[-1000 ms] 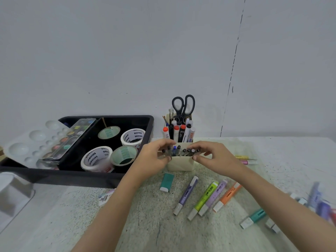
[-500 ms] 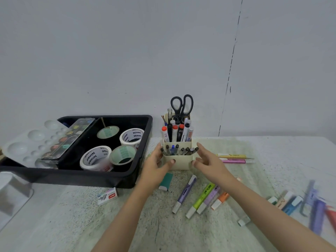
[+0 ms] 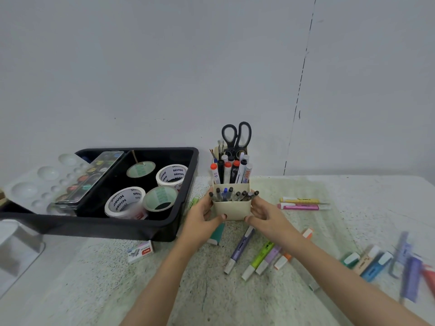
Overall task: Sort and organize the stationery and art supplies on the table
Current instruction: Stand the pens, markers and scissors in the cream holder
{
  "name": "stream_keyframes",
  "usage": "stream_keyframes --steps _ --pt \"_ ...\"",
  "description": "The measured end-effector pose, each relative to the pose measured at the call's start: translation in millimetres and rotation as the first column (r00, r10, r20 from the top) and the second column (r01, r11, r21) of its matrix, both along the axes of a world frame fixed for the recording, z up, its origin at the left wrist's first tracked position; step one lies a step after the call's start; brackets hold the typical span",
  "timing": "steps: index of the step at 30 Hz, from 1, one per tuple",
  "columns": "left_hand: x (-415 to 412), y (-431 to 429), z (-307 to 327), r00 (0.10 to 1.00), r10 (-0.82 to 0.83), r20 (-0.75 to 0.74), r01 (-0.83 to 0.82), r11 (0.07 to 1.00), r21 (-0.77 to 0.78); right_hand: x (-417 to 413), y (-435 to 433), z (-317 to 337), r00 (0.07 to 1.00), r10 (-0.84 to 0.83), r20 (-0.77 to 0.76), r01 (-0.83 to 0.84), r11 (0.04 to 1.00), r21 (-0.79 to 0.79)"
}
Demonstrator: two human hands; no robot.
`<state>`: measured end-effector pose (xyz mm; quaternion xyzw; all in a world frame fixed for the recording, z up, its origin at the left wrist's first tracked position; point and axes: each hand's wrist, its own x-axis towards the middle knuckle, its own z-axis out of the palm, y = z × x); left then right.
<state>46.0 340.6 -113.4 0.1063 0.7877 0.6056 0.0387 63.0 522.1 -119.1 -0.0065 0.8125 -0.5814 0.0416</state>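
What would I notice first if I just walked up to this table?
Right in the middle, the left hand and the right hand grip a cream pen holder crammed with pens, with black scissors poking up at its back. To the left sits a black tray holding white tape rolls, and pastel highlighters lie scattered on the table in front.

my art desk (image 3: 353,184), bare wall (image 3: 141,67)
tape (image 3: 124,202) in a tray (image 3: 117,228), a palette (image 3: 26,189), pens (image 3: 225,194) and scissors (image 3: 236,137) in a holder (image 3: 231,209)
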Motion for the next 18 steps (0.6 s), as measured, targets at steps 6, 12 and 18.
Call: stream_keyframes --steps 6,12,18 --pt "-1.4 -1.5 -0.9 1.000 -0.010 0.004 0.010 1.000 -0.005 3.2 -3.1 -1.8 0.999 0.012 -0.033 -0.012 1.000 -0.007" --pt "0.4 -2.0 -4.2 0.999 -0.032 0.017 0.032 0.999 -0.002 5.5 -5.2 -2.7 1.000 0.007 -0.023 -0.007 1.000 0.001" --pt "6.0 0.6 -7.5 1.000 -0.017 -0.003 0.017 1.000 -0.008 6.8 -7.2 -2.0 0.999 -0.013 -0.043 0.014 1.000 0.019"
